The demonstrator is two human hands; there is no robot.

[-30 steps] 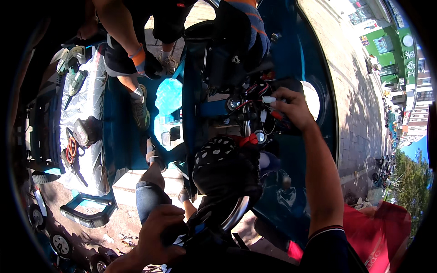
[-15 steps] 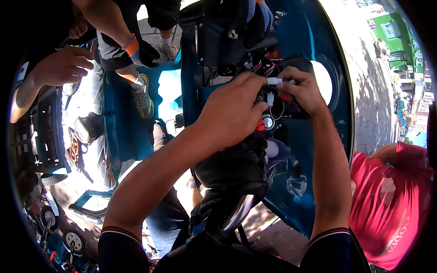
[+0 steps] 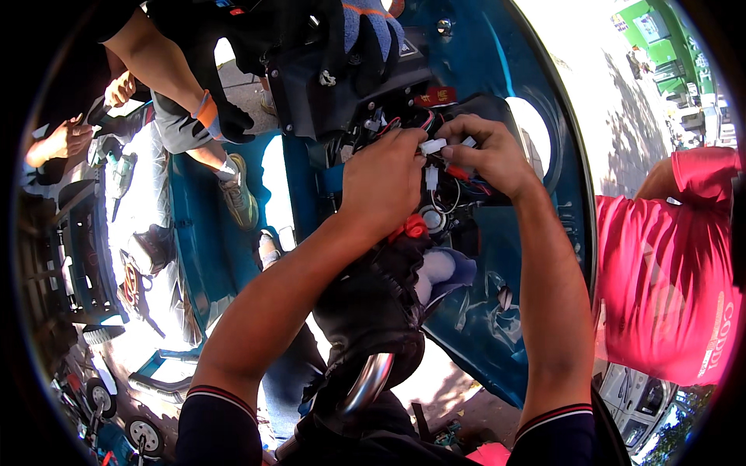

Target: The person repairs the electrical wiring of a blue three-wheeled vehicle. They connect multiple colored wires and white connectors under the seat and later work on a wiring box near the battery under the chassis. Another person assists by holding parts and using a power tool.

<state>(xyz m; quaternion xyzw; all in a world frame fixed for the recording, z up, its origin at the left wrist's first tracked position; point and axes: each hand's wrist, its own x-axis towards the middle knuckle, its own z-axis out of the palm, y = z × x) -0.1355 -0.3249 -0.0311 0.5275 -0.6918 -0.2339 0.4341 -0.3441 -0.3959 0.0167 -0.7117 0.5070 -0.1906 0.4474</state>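
Between my two hands is a white plastic wire connector (image 3: 433, 145). The fingertips of my left hand (image 3: 386, 177) are closed at its left end, on the wire side, partly hidden by the hand. My right hand (image 3: 491, 153) pinches its right end between thumb and fingers. Just below hangs a second white connector (image 3: 432, 178) with a thin white wire looping down. Red connectors (image 3: 457, 172) and coloured wires lie under my right hand. Further down are a red knob-like part (image 3: 416, 226) and a round silver-rimmed part (image 3: 434, 220).
A black box (image 3: 342, 97) sits above the wiring, with a co-worker's blue-and-black glove (image 3: 373, 35) over it. Blue bodywork (image 3: 497, 256) surrounds the wires. A bent chrome tube (image 3: 369, 382) rises near me. A person in a red shirt (image 3: 668, 279) stands right; other people's hands (image 3: 68, 138) are left.
The view has shifted, so the wiring and my hands appear further left. Both hands stay at the white connector. The co-worker's hand at far left has drawn back and lowered.
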